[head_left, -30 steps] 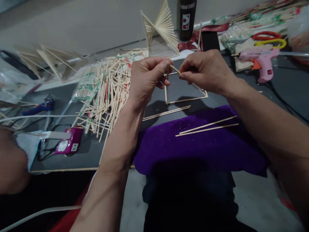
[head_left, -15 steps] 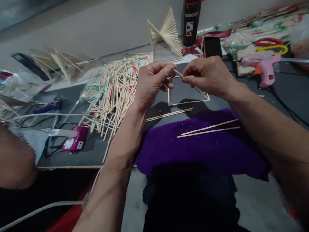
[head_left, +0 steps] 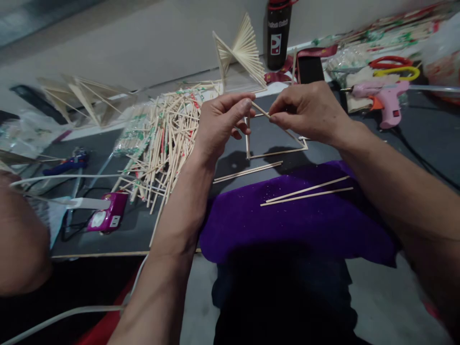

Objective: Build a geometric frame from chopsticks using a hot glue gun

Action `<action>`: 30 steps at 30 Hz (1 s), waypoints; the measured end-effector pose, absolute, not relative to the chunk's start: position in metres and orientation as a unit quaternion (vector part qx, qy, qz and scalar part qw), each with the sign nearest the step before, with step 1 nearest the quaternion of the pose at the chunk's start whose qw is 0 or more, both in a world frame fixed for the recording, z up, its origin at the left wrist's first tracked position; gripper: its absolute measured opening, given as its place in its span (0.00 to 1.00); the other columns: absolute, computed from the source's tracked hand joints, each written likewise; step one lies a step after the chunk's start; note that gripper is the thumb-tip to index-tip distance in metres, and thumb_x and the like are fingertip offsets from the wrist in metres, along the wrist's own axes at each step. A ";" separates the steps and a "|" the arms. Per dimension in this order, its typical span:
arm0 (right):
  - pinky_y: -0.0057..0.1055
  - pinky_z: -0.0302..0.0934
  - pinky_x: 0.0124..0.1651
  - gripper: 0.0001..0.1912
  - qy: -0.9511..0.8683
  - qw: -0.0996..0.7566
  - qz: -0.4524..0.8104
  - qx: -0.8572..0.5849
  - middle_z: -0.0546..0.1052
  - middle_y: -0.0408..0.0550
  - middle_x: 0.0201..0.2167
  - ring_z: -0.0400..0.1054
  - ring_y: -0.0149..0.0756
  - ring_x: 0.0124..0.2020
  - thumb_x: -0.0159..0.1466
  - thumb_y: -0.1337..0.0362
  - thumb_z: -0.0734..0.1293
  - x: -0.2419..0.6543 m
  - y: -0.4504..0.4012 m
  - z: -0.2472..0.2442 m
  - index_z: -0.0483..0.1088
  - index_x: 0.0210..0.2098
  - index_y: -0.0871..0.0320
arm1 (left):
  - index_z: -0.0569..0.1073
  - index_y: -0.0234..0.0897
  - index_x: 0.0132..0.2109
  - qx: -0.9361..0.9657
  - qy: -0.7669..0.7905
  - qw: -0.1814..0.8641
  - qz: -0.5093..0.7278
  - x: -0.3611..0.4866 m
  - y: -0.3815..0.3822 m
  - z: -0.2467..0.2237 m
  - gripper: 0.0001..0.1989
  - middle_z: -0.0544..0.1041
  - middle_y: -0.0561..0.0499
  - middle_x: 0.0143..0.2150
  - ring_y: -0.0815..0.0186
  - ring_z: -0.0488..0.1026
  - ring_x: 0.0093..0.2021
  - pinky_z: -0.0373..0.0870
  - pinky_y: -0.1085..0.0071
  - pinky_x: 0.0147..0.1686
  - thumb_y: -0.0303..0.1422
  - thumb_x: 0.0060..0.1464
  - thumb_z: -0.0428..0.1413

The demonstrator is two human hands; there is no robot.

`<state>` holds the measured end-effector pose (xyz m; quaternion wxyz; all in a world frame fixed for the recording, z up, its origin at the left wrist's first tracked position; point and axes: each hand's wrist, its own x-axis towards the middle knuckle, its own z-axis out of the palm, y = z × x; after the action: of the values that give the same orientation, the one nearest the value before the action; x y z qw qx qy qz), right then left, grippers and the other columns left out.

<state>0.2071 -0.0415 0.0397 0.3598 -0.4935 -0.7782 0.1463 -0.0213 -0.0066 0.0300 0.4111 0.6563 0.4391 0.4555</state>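
My left hand pinches the upper left end of a thin wooden stick. Farther down the same stick, my right hand grips it between thumb and fingers. Below and behind the hands is a frame of joined wooden sticks, partly hidden by them; whether the held stick touches it I cannot tell. Two loose sticks lie side by side on the grey table in front of the frame. Two more sticks rest on a purple cloth nearer me.
A heap of sticks spreads left of my arm. Beyond stand a twisted stick model and a dark bottle. To the right lie a pink glue gun and scissors. A magenta power adapter and another person's arm are at left.
The whole view has shifted slightly, so most things appear a little farther left. Both hands keep their grip on the stick, with hardly any other movement.
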 end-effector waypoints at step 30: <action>0.46 0.48 0.46 0.16 -0.685 0.256 0.092 -0.676 0.76 0.55 0.40 0.63 0.48 0.42 0.74 0.49 0.69 0.356 -0.098 -0.025 0.64 0.35 0.47 | 0.83 0.47 0.43 0.600 0.379 0.289 0.642 -0.035 0.008 0.046 0.45 0.84 0.66 0.31 0.77 0.74 0.24 0.59 0.72 0.18 0.78 0.33 0.75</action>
<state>0.3556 -0.0977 -0.0254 0.2561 -0.6758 -0.6850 0.0924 -0.0349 0.0082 0.0461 0.2886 0.6003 0.3792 0.6423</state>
